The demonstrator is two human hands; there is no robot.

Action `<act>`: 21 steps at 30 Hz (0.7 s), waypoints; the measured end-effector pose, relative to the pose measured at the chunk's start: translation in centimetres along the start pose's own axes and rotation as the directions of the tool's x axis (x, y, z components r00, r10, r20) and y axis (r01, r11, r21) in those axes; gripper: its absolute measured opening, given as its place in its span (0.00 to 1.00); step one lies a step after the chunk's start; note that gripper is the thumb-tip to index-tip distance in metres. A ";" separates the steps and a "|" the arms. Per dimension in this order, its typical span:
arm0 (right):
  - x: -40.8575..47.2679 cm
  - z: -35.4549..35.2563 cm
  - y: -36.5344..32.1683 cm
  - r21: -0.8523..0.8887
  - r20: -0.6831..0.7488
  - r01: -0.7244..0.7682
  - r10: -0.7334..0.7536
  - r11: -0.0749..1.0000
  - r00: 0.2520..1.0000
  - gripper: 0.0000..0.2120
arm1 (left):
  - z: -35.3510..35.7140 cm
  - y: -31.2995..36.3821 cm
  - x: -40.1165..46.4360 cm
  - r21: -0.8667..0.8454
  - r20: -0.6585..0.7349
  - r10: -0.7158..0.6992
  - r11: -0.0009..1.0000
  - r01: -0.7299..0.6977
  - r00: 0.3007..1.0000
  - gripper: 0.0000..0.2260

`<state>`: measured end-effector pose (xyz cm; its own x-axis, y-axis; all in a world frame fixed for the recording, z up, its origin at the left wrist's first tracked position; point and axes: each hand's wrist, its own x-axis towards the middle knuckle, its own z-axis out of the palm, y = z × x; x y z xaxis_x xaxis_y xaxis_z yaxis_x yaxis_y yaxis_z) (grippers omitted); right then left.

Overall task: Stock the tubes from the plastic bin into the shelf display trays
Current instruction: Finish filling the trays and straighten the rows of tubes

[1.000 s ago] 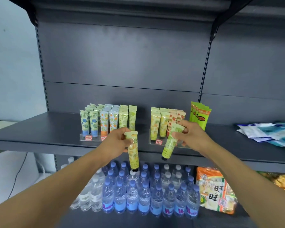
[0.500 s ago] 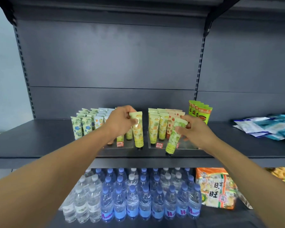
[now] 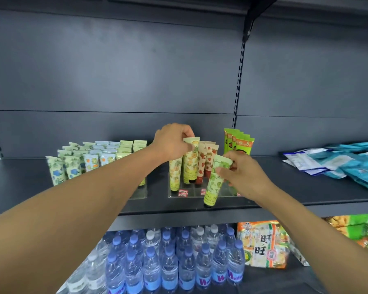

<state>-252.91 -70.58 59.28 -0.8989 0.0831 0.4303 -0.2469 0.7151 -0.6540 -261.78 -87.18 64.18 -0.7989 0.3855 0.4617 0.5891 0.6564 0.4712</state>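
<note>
Both clear trays [image 3: 221, 194] already stood mostly full; the left hand [image 3: 172, 143] pinched a yellow tube [image 3: 190, 160] into its row, while the right hand [image 3: 242, 172] gripped 1 green tube [image 3: 215, 183], unplaced, before the tray

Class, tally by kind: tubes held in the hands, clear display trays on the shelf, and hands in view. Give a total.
Held tubes: 2
Clear display trays: 2
Hands: 2
Total: 6

Two tube trays [image 3: 180, 195] side by side on shelf [image 3: 306, 194]; packets [image 3: 344, 164] right; water bottles [image 3: 168, 264] below.
</note>
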 end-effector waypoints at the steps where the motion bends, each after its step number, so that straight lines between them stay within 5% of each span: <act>1: 0.0 0.1 0.2 -0.008 0.003 -0.002 0.002 1.000 1.000 0.03 | 0.3 -0.1 0.3 0.025 0.009 0.006 1.000 -0.006 1.000 0.05; 21: -0.1 0.5 1.0 0.016 0.032 -0.035 0.035 0.999 0.999 0.05 | 2.8 -2.1 1.3 0.341 0.055 0.063 0.937 -0.078 0.997 0.06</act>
<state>-253.28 -70.16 58.28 -0.9182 0.0856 0.3869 -0.2206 0.7006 -0.6786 -264.43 -86.25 61.67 -0.7657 0.4611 0.4485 0.5728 0.8060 0.1493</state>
